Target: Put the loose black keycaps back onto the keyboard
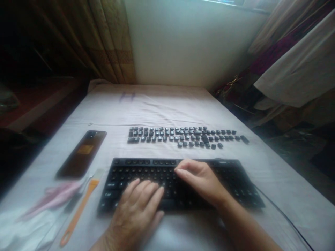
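A black keyboard [235, 188] lies across the white-covered surface in front of me, with keycaps off in its upper rows. My left hand [141, 205] rests palm down over its left lower part, fingers stretched out. Above the keyboard's upper middle, my right hand [199, 177] is closed in a pinch; whatever is between the fingertips, if anything, is hidden. Beyond the keyboard, loose black keycaps [205, 139] are laid out in several rows.
Left of the keyboard lie an orange-handled brush [81, 205], a dark phone [81, 155], a pink cloth [53, 198] and a white cloth [28, 230]. A black cable [282, 216] runs off to the lower right. Curtains [112, 42] hang behind, and fabric [298, 69] hangs at right.
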`<state>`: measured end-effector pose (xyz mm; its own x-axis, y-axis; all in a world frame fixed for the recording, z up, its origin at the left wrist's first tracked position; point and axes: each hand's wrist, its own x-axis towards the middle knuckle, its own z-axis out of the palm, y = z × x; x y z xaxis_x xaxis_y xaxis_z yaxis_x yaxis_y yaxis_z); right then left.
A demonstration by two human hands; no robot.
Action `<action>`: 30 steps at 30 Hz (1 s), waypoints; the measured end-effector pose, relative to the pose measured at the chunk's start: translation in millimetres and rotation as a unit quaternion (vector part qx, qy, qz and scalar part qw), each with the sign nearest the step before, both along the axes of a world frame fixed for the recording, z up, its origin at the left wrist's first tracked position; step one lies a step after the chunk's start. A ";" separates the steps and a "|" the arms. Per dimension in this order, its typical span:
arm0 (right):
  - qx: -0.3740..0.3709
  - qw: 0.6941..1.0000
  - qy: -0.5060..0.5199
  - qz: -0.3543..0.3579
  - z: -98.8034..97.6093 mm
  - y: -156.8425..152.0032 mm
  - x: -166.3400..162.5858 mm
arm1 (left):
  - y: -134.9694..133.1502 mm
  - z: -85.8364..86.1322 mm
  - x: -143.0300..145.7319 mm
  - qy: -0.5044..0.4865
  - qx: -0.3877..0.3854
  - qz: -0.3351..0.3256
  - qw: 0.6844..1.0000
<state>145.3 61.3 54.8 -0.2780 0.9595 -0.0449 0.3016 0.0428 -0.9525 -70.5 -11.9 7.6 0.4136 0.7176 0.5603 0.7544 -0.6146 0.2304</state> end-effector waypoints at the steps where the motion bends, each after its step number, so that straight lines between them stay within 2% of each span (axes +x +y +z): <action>1: -0.006 1.000 0.007 -0.003 -0.3 0.4 0.5 | 0.3 -0.3 -0.1 -0.001 0.003 0.000 1.000; 9: -0.001 1.000 0.011 -0.017 -3.1 0.8 2.5 | 5.3 -10.2 -3.3 -0.007 0.053 0.000 0.999; 14: 0.100 0.992 -0.069 -0.046 -2.6 9.7 11.3 | 10.2 -18.3 -2.9 -0.010 0.082 0.009 0.997; 17: 0.191 0.966 -0.172 -0.041 -2.5 24.9 21.4 | 12.0 -19.0 -1.8 -0.013 0.104 0.010 0.994; 21: 0.265 0.906 -0.325 -0.061 -8.5 50.0 32.9 | 11.9 -17.3 -1.9 -0.015 0.099 0.006 0.995; 24: 0.294 0.870 -0.389 -0.072 -14.8 63.9 34.5 | 11.2 -17.8 -3.0 -0.014 0.098 0.003 0.995; 30: 0.308 0.832 -0.460 -0.041 -17.1 73.8 25.8 | 11.2 -17.7 -3.2 -0.012 0.084 -0.001 0.996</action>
<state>171.1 135.0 37.7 -0.3296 0.8935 0.3051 0.9168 0.3800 -0.1227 -73.7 -0.7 -10.1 0.3988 0.6128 0.6822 0.7491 -0.6468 0.1432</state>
